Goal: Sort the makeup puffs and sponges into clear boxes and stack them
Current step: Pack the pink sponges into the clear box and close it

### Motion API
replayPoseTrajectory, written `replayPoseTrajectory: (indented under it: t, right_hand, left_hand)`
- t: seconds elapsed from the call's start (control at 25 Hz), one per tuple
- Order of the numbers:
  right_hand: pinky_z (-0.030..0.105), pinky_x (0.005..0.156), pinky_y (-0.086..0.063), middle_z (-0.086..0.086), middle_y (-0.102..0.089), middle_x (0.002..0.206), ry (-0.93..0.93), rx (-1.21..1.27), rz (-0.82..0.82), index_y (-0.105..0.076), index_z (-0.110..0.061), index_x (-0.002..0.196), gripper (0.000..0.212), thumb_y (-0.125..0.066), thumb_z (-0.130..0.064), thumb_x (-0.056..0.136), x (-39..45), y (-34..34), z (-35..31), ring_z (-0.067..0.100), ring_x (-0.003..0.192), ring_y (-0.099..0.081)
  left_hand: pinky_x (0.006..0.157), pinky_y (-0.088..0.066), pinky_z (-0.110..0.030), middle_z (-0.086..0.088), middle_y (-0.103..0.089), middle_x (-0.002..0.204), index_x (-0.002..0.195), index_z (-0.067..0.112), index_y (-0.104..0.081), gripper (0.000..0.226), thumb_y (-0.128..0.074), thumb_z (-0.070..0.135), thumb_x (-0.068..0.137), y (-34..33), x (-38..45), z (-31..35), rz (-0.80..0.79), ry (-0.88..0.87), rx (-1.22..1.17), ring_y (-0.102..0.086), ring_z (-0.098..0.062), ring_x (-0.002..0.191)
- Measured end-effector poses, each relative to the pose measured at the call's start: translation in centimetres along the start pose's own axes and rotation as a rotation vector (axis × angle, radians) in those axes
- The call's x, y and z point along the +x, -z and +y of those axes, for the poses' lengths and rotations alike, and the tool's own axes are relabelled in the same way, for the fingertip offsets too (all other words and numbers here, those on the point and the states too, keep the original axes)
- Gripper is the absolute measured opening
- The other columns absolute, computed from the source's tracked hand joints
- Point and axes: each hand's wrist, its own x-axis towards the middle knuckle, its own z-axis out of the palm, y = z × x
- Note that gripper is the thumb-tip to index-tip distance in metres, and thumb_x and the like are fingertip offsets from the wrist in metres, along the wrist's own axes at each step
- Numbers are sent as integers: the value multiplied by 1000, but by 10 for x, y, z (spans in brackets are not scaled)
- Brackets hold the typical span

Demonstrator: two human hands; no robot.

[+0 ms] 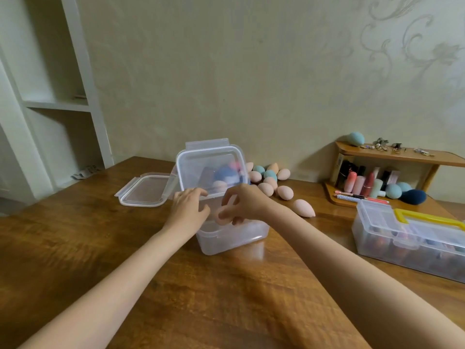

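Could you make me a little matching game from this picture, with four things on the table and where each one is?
Things:
1. loose lid
2. peach sponge
3. dark blue sponge
4. yellow-handled box

Places:
A. in the right hand
B. far right, at the foot of the wooden shelf
C. flat on the table, left of the open box
D. right edge of the table, near side

Pairs: 1-C, 2-A, 3-B, 4-D

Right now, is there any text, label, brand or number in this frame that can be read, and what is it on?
None can be read.
Lipstick tubes on the wooden rack: any markings too small and blurred.
Printed paper on the floor by the white shelf: print shows, but blurred.
Clear boxes and loose lid: no labels visible.
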Motion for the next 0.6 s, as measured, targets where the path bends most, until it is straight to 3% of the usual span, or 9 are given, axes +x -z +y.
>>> replayPoseTrajectory:
  t: [0.08,0.2,0.36,0.48,0.6]
  right_hand:
    - [15,65,-46,0,-61,89,3,-89,-44,-64,-16,113,33,-70,-16,80,6,-3,-3,12,78,-58]
    - [24,82,-49,8,-62,114,-20,-143,-34,-55,-10,122,46,-71,-13,79,14,-16,-7,21,101,-59]
    - [25,68,-53,16,-63,109,-8,20,99,-54,-1,111,39,-71,-7,77,20,-26,-5,24,88,-63]
    - [28,79,-52,14,-65,103,-21,-16,50,-59,-1,108,37,-73,-5,74,21,-26,1,24,90,-63]
    - [27,88,-49,14,-68,111,8,63,49,-63,-2,113,36,-70,-3,78,16,-23,7,24,101,-64]
  left_hand:
    - [100,-42,-32,-6,-53,131,125,13,-51,31,-50,17,94,3,1,-1,7,-36,-35,-47,-22,125]
    - [93,-43,-26,-4,-56,131,127,14,-49,34,-52,17,93,10,3,1,-50,-68,-113,-52,-19,121]
    - [97,-37,-24,-3,-53,137,132,17,-45,43,-55,14,90,8,4,2,-155,-159,-140,-46,-18,128]
    - [97,-39,-25,-2,-51,137,130,18,-46,48,-61,13,85,9,10,0,-220,-172,-139,-47,-15,124]
    - [89,-41,-23,-1,-50,133,132,18,-46,56,-66,10,81,13,18,5,-358,-197,-3,-49,-13,114]
